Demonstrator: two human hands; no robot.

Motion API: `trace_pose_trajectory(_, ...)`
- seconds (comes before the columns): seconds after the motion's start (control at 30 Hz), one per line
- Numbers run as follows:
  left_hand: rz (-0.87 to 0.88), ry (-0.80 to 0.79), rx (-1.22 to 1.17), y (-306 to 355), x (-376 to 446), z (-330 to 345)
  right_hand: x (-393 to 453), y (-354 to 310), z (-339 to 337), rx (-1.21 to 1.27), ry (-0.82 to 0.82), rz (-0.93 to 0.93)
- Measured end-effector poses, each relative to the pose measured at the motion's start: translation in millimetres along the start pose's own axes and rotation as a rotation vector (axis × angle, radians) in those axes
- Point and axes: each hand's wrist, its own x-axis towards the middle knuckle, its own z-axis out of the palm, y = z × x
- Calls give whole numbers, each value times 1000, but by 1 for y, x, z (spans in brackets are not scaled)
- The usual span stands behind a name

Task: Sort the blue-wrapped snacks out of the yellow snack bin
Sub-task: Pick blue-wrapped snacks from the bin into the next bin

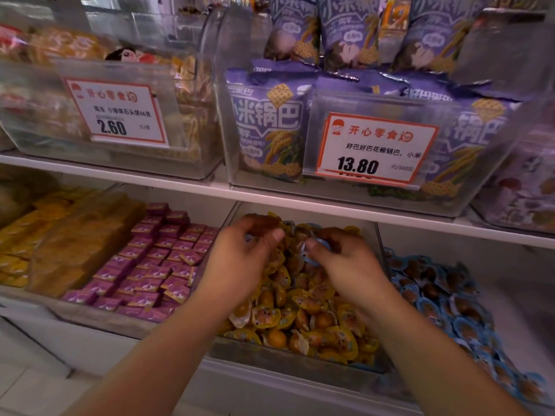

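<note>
Blue-wrapped snack (319, 246) pinched in right hand (348, 262); left hand (240, 256) curled alongside, grip unclear, both over yellow bin (297, 363).

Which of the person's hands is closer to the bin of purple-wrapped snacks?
Left. The left hand sits at the yellow snack bin's left edge, beside the purple-wrapped snacks. The right hand is farther right, holding a blue-wrapped snack.

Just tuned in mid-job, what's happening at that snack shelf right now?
A person is reaching both hands into the clear bin of yellow-wrapped snacks on the lower shelf. The right hand pinches a blue-wrapped snack near the back of the pile. The left hand is curled over the pile beside it; what it holds is unclear. The bin of blue-wrapped snacks sits immediately to the right.
</note>
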Motion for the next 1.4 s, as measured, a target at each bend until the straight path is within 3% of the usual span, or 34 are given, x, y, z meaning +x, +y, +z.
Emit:
trace_pose_trajectory(0.1, 83, 74, -113, 16, -16, 16, -25, -9, 1, 787, -177, 341)
trace_pose_trajectory(0.17, 167, -12, -34, 24, -29, 30, -41, -11, -4, 978, -339, 392)
trace_pose_trajectory(0.27, 391, -129, 244, 34, -49, 50, -54, -13, -18, 1046, -292, 368)
trace_pose_trajectory(0.53, 525, -262, 400, 51, -73, 77, -71, -11, -59, 763, -154, 205)
trace_pose_trajectory(0.67, 488, -491, 310, 43, -59, 79, -60, 7, -87, 694, 87, 105)
trace_pose_trajectory(0.77, 445, -476, 399, 29, -36, 73, -45, 26, -126, 97, 325, -68)
trace_pose_trajectory(0.83, 369, -497, 480, 17, -22, 67, -37, 42, -141, -278, 231, -73)
trace_pose_trajectory(0.87, 328, -549, 532, 12, -19, 65, -34, 51, -143, -347, 153, -31)
trace_pose_trajectory(0.93, 260, -703, 650, 6, -20, 66, -30, 66, -140, -341, 138, 22)
trace_pose_trajectory(1.0, 239, -841, 742, 4, -29, 75, -28, 69, -131, -340, 225, -63)
trace_pose_trajectory(1.07, 250, -901, 794, 3, -37, 83, -29, 61, -116, -249, 196, -124)
trace_pose_trajectory(1.13, 259, -880, 833, 3, -38, 86, -32, 59, -98, -165, 119, -133)
trace_pose_trajectory(1.23, 342, -765, 894, 1, -32, 85, -36, 62, -80, -271, 106, -190)
trace_pose_trajectory(1.3, 403, -652, 958, -5, -18, 82, -35, 63, -77, -307, 116, -222)
trace_pose_trajectory(1.4, 325, -427, 1032, -18, 16, 65, -34, 67, -80, -278, 109, -224)
